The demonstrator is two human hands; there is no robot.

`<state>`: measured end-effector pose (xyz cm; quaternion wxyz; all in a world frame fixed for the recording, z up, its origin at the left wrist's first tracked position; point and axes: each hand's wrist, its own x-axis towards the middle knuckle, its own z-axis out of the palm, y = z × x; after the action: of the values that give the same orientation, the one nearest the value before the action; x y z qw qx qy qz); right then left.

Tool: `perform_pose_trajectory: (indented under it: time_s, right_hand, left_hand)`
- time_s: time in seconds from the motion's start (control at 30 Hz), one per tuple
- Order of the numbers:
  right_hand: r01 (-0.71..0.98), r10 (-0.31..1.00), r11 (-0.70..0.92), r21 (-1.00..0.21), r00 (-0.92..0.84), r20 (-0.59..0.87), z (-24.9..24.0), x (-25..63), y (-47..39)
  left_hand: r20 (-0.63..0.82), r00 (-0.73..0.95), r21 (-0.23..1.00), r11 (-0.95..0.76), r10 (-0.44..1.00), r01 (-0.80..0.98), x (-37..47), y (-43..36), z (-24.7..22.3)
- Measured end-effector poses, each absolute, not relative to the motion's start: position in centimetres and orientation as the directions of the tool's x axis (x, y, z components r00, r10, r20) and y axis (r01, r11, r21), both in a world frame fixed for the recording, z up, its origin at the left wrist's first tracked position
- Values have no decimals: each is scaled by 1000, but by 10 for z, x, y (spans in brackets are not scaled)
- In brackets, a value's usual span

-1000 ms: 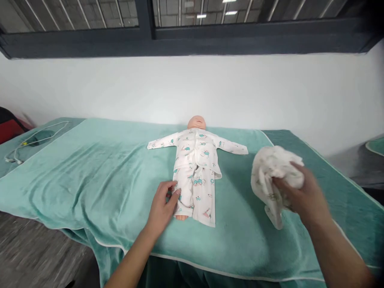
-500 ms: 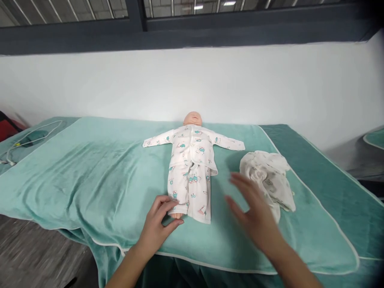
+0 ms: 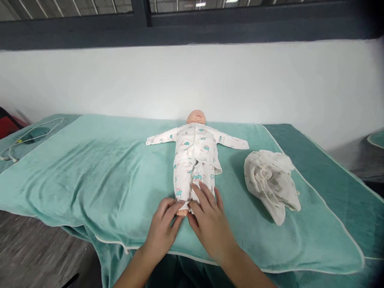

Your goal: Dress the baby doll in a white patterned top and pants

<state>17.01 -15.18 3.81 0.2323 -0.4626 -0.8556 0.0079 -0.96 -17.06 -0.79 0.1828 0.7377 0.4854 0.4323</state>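
Observation:
A baby doll (image 3: 196,116) lies on its back, arms stretched out to the sides. It wears a white printed top (image 3: 196,146) and matching white trousers (image 3: 181,180). My left hand (image 3: 163,224) has its fingers closed on the cuff of the left-hand trouser leg, beside the doll's bare foot (image 3: 182,212). From the other side my right hand (image 3: 211,224) reaches in, fingers spread over the right-hand trouser leg. Its thumb and index finger are near the same foot and cuff, a little apart. The lower part of the right-hand leg is hidden under that hand.
A crumpled white cloth (image 3: 270,180) lies to the right on the green blanket (image 3: 120,168). At the far left are a looped pale cable (image 3: 13,154) and a red and black object (image 3: 7,124). A white wall (image 3: 120,80) stands behind the bed.
My right hand has moved left, from beside the crumpled cloth onto the doll's trouser leg. My left hand stays at the cuff. The view has shifted slightly.

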Motion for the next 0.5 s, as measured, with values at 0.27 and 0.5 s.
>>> perform_pose_trajectory:
  time_s: [0.27,0.5]
  right_hand:
    - [752,815,558,-352,-418,401,35,165,-151]
    - [685,775,614,-393,-428,466,40,170,-164]
  left_hand:
    - [490,97,727,-468,866,502,-7,-173,2]
    - [476,25,756,-424,879,498,-6,-177,-7]
